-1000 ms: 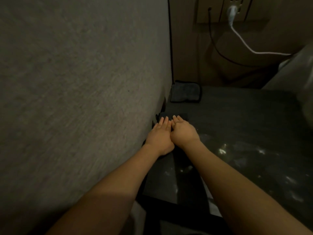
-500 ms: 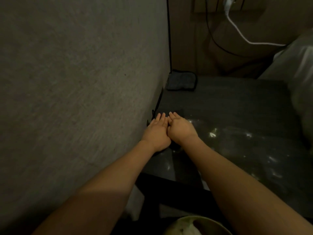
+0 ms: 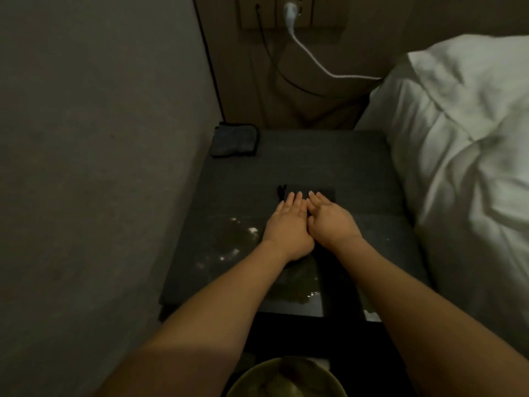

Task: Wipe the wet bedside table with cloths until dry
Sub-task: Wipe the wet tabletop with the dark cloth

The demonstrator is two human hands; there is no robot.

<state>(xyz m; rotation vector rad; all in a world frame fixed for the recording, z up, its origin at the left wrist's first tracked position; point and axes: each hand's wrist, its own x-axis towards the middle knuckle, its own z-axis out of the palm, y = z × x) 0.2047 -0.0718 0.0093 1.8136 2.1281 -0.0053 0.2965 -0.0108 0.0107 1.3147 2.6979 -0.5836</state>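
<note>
- My left hand (image 3: 287, 226) and right hand (image 3: 332, 222) lie flat, side by side and touching, fingers straight, pressing a dark cloth (image 3: 320, 193) onto the surface (image 3: 357, 167); neither is gripping anything.
- The cloth sits mid-surface, mostly hidden under my palms, with its far edge showing past my fingertips.
- It looks thin and limp, so I judge it is light and will bunch if pinched; flat palms should hold it spread best.
- Once soaked it may slide easily on this smooth top.
- Left of the cloth and nearer me, water (image 3: 243, 233) glints; more shines at the near edge.
- A spare cloth (image 3: 234, 140), thicker and folded, lies beyond it in the far left corner against the wall (image 3: 100, 138).
- It probably soaks up more; I'd grab it by a folded edge.
</note>
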